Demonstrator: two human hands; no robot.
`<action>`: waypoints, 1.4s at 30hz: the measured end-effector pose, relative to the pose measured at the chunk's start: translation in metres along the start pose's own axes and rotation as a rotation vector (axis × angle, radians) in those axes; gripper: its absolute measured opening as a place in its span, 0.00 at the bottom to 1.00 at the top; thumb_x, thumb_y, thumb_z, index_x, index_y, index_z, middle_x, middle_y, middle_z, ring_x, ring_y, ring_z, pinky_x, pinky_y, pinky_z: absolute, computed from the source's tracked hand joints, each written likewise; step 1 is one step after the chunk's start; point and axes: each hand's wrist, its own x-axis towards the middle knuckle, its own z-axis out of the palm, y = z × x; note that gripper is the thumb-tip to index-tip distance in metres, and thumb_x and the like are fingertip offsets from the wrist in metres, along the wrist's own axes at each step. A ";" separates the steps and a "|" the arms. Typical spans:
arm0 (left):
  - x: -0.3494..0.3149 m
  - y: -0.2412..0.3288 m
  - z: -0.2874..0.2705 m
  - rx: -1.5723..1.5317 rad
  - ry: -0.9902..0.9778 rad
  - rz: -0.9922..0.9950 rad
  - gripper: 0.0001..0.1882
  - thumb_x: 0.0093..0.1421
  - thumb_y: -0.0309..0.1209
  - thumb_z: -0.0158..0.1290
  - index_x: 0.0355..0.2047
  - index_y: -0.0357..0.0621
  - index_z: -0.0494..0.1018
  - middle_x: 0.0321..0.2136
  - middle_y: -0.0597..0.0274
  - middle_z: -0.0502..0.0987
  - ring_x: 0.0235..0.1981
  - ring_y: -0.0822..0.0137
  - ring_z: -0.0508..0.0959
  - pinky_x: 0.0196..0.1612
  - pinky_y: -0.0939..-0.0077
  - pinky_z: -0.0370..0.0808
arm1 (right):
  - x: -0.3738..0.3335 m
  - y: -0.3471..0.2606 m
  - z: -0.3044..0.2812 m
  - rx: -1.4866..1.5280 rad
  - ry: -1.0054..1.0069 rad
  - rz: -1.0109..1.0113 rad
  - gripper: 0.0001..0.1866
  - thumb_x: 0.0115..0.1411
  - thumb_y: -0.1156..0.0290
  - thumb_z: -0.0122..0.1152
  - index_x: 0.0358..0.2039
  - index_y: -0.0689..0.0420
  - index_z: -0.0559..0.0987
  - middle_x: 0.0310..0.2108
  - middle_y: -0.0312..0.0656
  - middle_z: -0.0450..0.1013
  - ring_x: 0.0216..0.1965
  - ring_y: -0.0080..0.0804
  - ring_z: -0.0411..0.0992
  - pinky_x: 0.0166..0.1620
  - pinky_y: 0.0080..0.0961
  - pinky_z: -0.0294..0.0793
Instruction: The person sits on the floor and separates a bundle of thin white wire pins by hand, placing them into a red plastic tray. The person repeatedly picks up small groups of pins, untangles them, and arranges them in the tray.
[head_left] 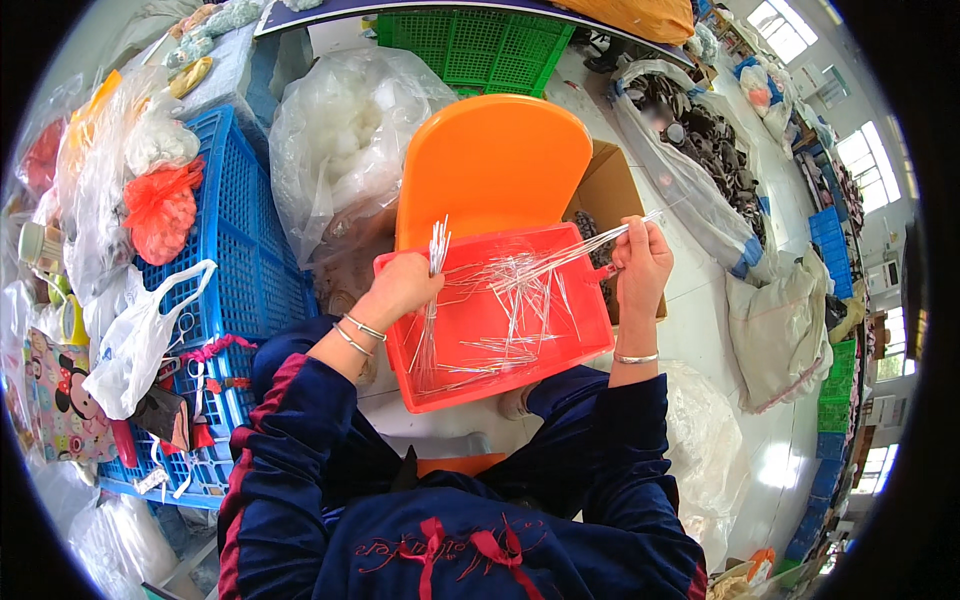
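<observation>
A shallow red plastic tray (455, 402) tilts in front of me, against an orange chair (490, 165). Loose thin silvery wires (515, 290) lie tangled inside it. My left hand (405, 285) is closed around an upright bundle of these wires at the tray's left side; the bundle sticks out above and below the fist. At the tray's upper right, my right hand (642, 262) pinches the ends of another bunch of wires (575, 255), which slants down left into the pile. Some strands poke out past the right fingers.
Blue plastic crates (235, 240) stand at my left, hung with plastic bags and scissors. Behind the chair are a clear bag of white stuffing (350, 130) and a green crate (475, 50). A cardboard box (610, 190) sits right of the chair. Large sacks (780, 330) lie on the floor farther right.
</observation>
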 end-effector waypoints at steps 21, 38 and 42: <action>-0.010 0.056 0.033 -0.606 0.001 0.600 0.09 0.62 0.31 0.51 0.34 0.36 0.75 0.16 0.61 0.71 0.19 0.74 0.69 0.26 0.76 0.69 | -0.052 0.012 0.057 -0.443 -0.646 -0.076 0.04 0.57 0.79 0.59 0.31 0.67 0.77 0.25 0.40 0.72 0.24 0.22 0.70 0.28 0.18 0.68; -0.014 0.059 0.024 -0.577 -0.030 0.585 0.09 0.65 0.28 0.47 0.35 0.36 0.75 0.21 0.63 0.75 0.23 0.75 0.74 0.29 0.79 0.72 | -0.052 0.016 0.056 -0.384 -0.623 -0.057 0.07 0.57 0.79 0.59 0.37 0.66 0.78 0.26 0.39 0.71 0.24 0.20 0.71 0.27 0.16 0.69; -0.015 0.061 0.021 -0.510 -0.020 0.603 0.09 0.64 0.28 0.47 0.34 0.35 0.74 0.21 0.61 0.75 0.23 0.74 0.75 0.29 0.78 0.72 | -0.053 0.008 0.058 -0.383 -0.624 -0.078 0.06 0.57 0.80 0.59 0.36 0.66 0.79 0.26 0.41 0.72 0.25 0.22 0.73 0.28 0.16 0.70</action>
